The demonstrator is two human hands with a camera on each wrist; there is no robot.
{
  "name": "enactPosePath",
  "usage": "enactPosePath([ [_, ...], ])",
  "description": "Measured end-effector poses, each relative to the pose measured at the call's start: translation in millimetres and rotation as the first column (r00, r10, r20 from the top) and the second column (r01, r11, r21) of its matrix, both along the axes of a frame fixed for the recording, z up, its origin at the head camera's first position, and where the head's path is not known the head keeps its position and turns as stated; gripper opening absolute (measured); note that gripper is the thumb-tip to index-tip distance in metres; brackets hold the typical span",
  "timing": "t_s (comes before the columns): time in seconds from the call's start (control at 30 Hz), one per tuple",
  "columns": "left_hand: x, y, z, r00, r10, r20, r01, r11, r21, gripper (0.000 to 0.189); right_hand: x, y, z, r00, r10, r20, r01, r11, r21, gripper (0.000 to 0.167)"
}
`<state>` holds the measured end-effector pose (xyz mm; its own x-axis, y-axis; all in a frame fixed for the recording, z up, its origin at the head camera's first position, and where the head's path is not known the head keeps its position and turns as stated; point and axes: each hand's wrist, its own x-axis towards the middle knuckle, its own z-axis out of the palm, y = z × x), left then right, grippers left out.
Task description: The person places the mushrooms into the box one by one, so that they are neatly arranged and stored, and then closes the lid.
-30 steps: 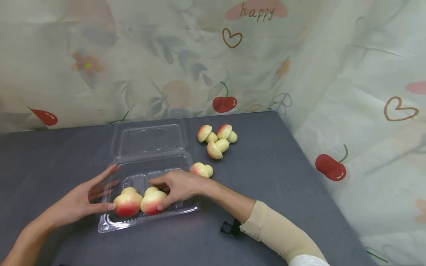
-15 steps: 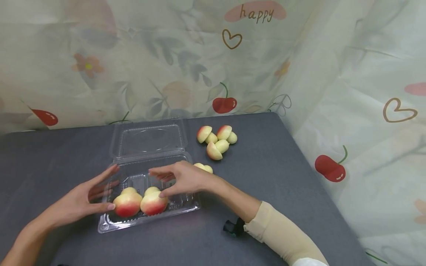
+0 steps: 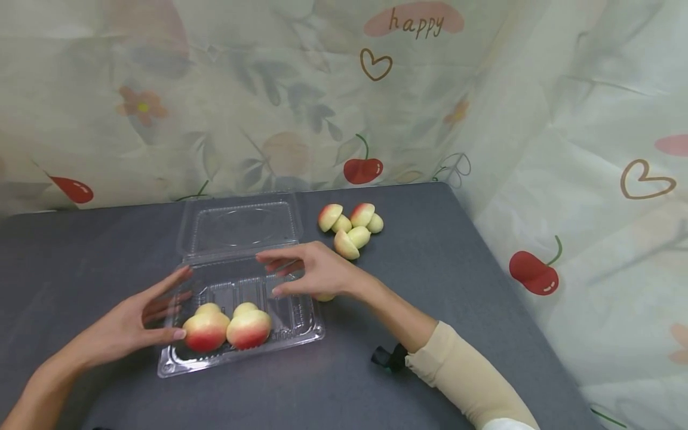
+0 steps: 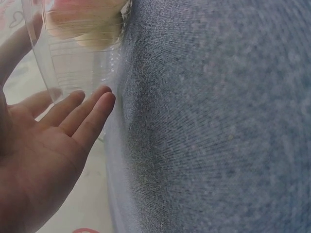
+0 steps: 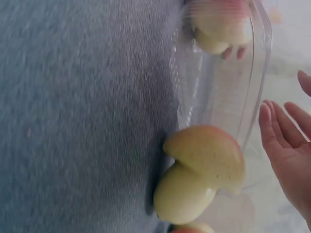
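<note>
Clear plastic makes up the clamshell box [image 3: 242, 356] on the grey desk [image 3: 258, 400], its lid [image 3: 244, 227] folded back on the far side. Two cream-and-red toy mushrooms [image 3: 206, 329] lie side by side in the box, caps toward its near rim. The left hand [image 3: 129, 325] is at the box's left end, grip released and fingers spread, thumb tip at the leftmost mushroom. The right hand [image 3: 317, 272] hangs above the box's right end, its grip released too. A single toy mushroom [image 5: 209, 155] lies just beside that end; three more toy mushrooms [image 3: 357, 235] cluster farther back, right of the lid.
</note>
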<state>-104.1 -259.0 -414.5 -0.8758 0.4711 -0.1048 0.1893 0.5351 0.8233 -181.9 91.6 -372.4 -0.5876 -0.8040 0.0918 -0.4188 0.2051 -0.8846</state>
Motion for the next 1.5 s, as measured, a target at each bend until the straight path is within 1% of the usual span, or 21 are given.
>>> enactPosePath([
  [0.27,-0.4,-2.5,-3.2,1.0,-0.001,-0.009,0.002,0.999,0.032,0.103,-8.9,14.8,2.7,0.997,-0.036,-0.071,0.031,0.997,-0.066,0.054],
  [0.47,-1.0,-4.6,-4.9,1.0,-0.021,-0.015,0.022,0.997,0.075,0.103,-14.3,29.1,4.8,0.995,-0.064,-0.079,0.058,0.995,-0.083,0.053],
  [0.53,-1.2,-4.8,-4.3,1.0,-0.025,-0.012,0.026,0.996,0.082,0.103,-15.0,34.2,5.4,0.994,-0.081,-0.078,0.075,0.994,-0.074,0.053],
  [0.6,-1.4,-3.9,-2.8,1.0,-0.015,-0.004,0.016,0.997,0.074,0.103,-15.5,39.6,5.8,0.993,-0.098,-0.07,0.093,0.993,-0.074,0.052],
  [0.83,-1.8,-2.6,-0.2,1.0,-0.007,0.018,0.007,0.999,0.048,0.102,-16.1,56.8,2.2,0.988,-0.153,-0.021,0.151,0.985,-0.084,0.052],
  [0.97,-1.7,-3.4,-1.0,1.0,-0.011,0.015,0.01,0.998,0.064,0.102,-16.2,64.7,-1.4,0.986,-0.169,-0.014,0.168,0.984,-0.065,0.052],
  [1.13,-1.8,-4.3,-2.6,1.0,-0.018,0.0,0.018,0.996,0.087,0.103,-14.9,72.4,-6.3,0.98,-0.194,-0.032,0.192,0.98,-0.058,0.053],
  [1.2,-1.5,-4.1,-2.5,1.0,-0.015,-0.004,0.016,0.997,0.08,0.103,-14.3,75.0,-8.6,0.979,-0.2,-0.04,0.197,0.979,-0.058,0.053],
  [1.33,-1.1,-4.0,-2.2,1.0,-0.011,-0.006,0.011,0.998,0.061,0.103,-13.4,79.1,-13.3,0.979,-0.204,-0.026,0.203,0.978,-0.05,0.053],
  [1.5,-1.3,-3.5,-2.0,1.0,-0.009,-0.002,0.009,0.999,0.049,0.103,-11.1,84.4,-17.8,0.977,-0.211,-0.009,0.211,0.977,-0.009,0.054],
])
